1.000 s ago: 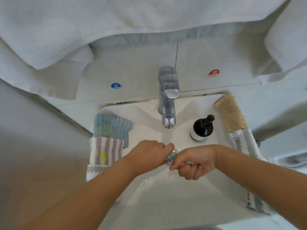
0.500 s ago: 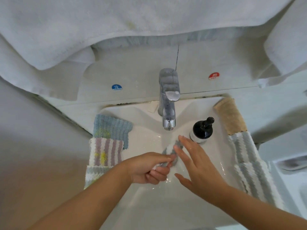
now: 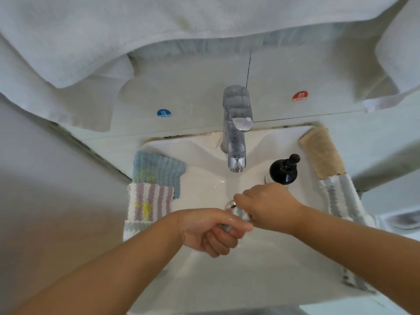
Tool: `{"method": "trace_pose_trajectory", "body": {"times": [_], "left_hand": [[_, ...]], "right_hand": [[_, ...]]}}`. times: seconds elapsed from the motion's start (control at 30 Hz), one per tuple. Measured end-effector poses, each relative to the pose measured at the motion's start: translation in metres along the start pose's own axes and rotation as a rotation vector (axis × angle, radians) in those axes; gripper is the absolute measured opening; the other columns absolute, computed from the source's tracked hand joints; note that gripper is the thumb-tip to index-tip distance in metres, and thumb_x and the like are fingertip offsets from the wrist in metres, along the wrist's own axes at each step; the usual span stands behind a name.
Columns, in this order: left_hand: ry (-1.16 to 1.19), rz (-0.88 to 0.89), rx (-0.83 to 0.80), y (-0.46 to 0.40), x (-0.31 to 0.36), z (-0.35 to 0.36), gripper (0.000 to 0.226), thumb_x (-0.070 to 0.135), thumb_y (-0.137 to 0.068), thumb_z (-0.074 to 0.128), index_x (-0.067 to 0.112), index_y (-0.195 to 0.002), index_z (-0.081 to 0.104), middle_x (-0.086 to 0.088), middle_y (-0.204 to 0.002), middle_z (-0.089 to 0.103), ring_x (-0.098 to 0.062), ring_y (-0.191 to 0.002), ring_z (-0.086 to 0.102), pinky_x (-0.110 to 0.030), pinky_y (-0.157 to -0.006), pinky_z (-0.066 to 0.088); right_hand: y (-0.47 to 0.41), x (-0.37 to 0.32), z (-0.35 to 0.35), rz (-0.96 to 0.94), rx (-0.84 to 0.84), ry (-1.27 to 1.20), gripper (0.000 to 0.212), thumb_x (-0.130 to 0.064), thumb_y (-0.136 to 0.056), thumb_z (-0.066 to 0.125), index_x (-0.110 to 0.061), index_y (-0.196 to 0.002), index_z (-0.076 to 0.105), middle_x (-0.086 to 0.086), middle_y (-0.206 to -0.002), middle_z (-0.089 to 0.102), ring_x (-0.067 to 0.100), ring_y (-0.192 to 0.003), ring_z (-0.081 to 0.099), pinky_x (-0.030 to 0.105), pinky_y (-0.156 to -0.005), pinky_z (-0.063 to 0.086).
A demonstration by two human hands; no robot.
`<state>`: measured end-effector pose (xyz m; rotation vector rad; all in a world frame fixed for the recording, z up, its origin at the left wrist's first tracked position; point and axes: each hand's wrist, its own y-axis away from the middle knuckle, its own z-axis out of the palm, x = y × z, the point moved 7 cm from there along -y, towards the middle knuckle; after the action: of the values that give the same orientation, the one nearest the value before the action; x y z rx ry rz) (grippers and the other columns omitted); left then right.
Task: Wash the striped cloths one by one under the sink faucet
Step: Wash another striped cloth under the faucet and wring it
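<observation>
Wringing striped cloth at basin centre, 6 o'clock of faucet. Left hand and right hand both clenched around it. Best twisted oppositely, low over sink.

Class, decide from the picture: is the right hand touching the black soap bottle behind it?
Cannot tell. In the head view the right hand overlaps the base of the black soap bottle, hiding any contact or gap. Its fingers curl round the wet cloth.

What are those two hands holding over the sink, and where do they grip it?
A small wet striped cloth, bunched up. The left hand grips its near end, the right hand its far end; most of it is hidden inside the fingers.
</observation>
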<state>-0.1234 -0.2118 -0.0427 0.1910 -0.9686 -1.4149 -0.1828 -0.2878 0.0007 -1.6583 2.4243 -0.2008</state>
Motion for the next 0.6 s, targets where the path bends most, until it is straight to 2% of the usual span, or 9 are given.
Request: {"method": "trace_pose_trajectory", "body": {"times": [0.1,0.17,0.2,0.27,0.33,0.43,0.5,0.53,0.6], "left_hand": [[-0.352,-0.145,0.434,0.005,0.004,-0.028,0.039,0.022,-0.093,0.056,0.023,-0.064,0.03,0.007,-0.047,0.028,-0.007,-0.038,0.022,-0.02,-0.042,0.012],[-0.649,-0.131,0.66,0.007,0.02,-0.036,0.032,0.018,-0.092,0.055,0.018,-0.066,0.037,0.002,-0.053,0.038,-0.012,-0.043,0.033,-0.021,-0.043,0.024],[-0.807,-0.106,0.738,0.007,0.028,-0.037,0.032,0.018,-0.092,0.053,0.016,-0.064,0.038,0.0,-0.057,0.041,-0.014,-0.049,0.038,-0.021,-0.046,0.027],[-1.077,-0.054,0.838,0.006,0.036,-0.036,0.033,0.019,-0.094,0.049,0.014,-0.064,0.04,0.0,-0.065,0.043,-0.019,-0.065,0.045,-0.024,-0.052,0.029],[-1.29,-0.028,0.919,0.004,0.04,-0.034,0.023,0.022,-0.096,0.045,0.012,-0.076,0.05,-0.002,-0.076,0.053,-0.023,-0.077,0.05,-0.028,-0.059,0.032],[-1.543,-0.008,0.992,0.0,0.042,-0.034,0.02,0.021,-0.096,0.045,0.009,-0.106,0.059,-0.01,-0.101,0.064,-0.03,-0.089,0.061,-0.03,-0.064,0.031],[-1.719,0.118,1.031,0.0,0.047,-0.029,0.019,0.02,-0.09,0.056,0.006,-0.103,0.059,-0.011,-0.092,0.066,-0.03,-0.075,0.062,-0.028,-0.052,0.025],[-1.843,0.219,1.056,0.001,0.049,-0.025,0.021,0.02,-0.076,0.07,0.006,-0.089,0.062,-0.009,-0.073,0.066,-0.027,-0.055,0.054,-0.025,-0.044,0.015],[-1.906,0.221,1.074,0.006,0.05,-0.028,0.039,0.02,-0.037,0.086,0.011,-0.058,0.055,0.0,-0.038,0.047,-0.02,-0.028,0.027,-0.016,-0.05,-0.005]], "right_hand": [[-0.004,-0.004,0.02,0.104,-0.337,0.077,0.029,-0.033,-0.052,0.084,-0.017,-0.061,0.062,-0.001,-0.041,0.047,0.016,-0.031,0.046,0.017,-0.044,0.002],[-0.006,-0.005,0.026,0.184,-0.468,0.076,0.012,-0.026,-0.08,0.068,-0.015,-0.079,0.062,-0.002,-0.06,0.052,0.022,-0.056,0.056,0.021,-0.044,0.009],[-0.004,-0.002,0.033,0.27,-0.547,0.049,0.014,-0.021,-0.091,0.053,-0.016,-0.079,0.056,-0.002,-0.065,0.045,0.024,-0.068,0.053,0.023,-0.046,0.015],[0.002,0.001,0.042,0.442,-0.677,-0.083,0.028,-0.018,-0.097,0.04,-0.017,-0.069,0.04,-0.004,-0.066,0.033,0.022,-0.077,0.045,0.024,-0.054,0.027],[0.008,-0.001,0.045,0.528,-0.723,-0.233,0.025,-0.019,-0.097,0.04,-0.018,-0.073,0.044,-0.006,-0.067,0.031,0.019,-0.079,0.045,0.024,-0.063,0.032],[0.015,-0.005,0.044,0.582,-0.778,-0.462,0.033,-0.015,-0.098,0.039,-0.017,-0.065,0.037,-0.007,-0.067,0.032,0.01,-0.061,0.039,0.013,-0.048,0.029],[0.02,-0.009,0.047,0.634,-0.834,-0.635,0.037,-0.011,-0.098,0.039,-0.016,-0.062,0.032,-0.004,-0.066,0.033,0.008,-0.054,0.032,0.011,-0.043,0.031],[0.024,-0.009,0.05,0.695,-0.85,-0.739,0.035,-0.011,-0.096,0.041,-0.014,-0.062,0.032,-0.001,-0.062,0.035,0.008,-0.051,0.032,0.012,-0.041,0.028],[0.032,-0.012,0.054,0.841,-0.872,-0.992,0.031,-0.012,-0.092,0.044,-0.015,-0.063,0.033,-0.001,-0.053,0.036,0.011,-0.045,0.031,0.018,-0.043,0.026]]}}
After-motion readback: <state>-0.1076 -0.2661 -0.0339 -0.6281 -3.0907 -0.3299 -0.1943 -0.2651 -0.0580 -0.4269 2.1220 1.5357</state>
